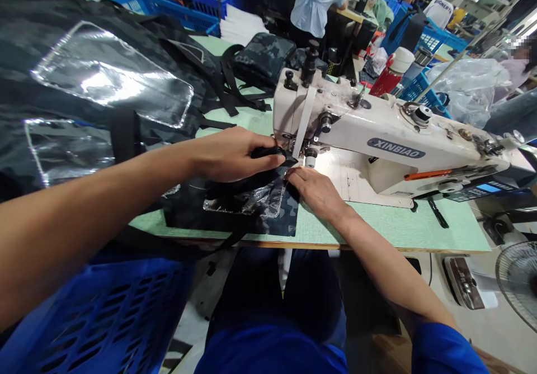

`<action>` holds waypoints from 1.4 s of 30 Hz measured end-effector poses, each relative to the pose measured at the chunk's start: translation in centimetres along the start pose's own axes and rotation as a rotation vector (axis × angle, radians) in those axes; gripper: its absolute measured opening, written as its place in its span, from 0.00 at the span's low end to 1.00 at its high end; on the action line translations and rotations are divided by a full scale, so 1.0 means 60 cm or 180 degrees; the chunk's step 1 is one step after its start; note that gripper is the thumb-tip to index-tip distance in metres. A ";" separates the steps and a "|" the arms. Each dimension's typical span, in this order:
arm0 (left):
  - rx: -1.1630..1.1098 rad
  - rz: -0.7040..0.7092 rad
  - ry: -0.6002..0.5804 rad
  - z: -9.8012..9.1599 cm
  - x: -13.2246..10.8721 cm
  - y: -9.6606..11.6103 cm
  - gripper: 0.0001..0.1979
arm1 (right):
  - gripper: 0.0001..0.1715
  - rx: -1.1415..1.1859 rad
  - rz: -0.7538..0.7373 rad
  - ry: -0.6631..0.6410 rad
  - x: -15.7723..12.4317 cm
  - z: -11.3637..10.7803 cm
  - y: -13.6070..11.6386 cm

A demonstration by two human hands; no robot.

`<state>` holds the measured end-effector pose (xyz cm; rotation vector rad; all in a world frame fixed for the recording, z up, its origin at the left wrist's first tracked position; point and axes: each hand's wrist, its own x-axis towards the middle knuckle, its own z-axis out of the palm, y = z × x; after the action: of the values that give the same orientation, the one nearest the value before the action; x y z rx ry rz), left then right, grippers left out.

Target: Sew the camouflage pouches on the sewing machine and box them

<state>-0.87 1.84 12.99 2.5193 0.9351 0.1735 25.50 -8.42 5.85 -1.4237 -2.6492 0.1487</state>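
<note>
Webbing strap (268,152) pinched by left hand (235,155), right hand (312,192) flat beside XINBIAO sewing machine (396,147).

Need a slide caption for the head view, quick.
Left hand grips and right hand presses dark camouflage fabric at a XINBIAO sewing machine.

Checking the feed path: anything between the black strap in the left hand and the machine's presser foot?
Nothing visible. The left hand pinches the black strap right up at the presser foot of the sewing machine. The right hand lies beside it on the camouflage fabric, not across the path.
</note>
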 end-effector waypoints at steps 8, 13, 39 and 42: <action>-0.0079 -0.0118 -0.0082 0.007 -0.001 -0.016 0.32 | 0.30 -0.0286 0.0159 -0.0184 -0.035 0.000 -0.005; 0.0266 0.0520 -0.0041 0.046 -0.035 0.005 0.29 | 0.38 -0.0615 0.0343 -0.0296 -0.054 0.020 -0.034; 0.0904 0.0985 0.0394 0.138 -0.045 0.005 0.10 | 0.35 -0.0428 0.0609 -0.0055 -0.035 0.021 -0.016; 0.0923 0.0825 0.0330 0.126 -0.023 0.004 0.09 | 0.33 -0.0407 0.0592 -0.0040 -0.020 0.014 -0.001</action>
<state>0.24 -1.94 6.42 2.9223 0.7101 0.2673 26.00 -9.48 4.96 -1.7141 -2.5740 0.0060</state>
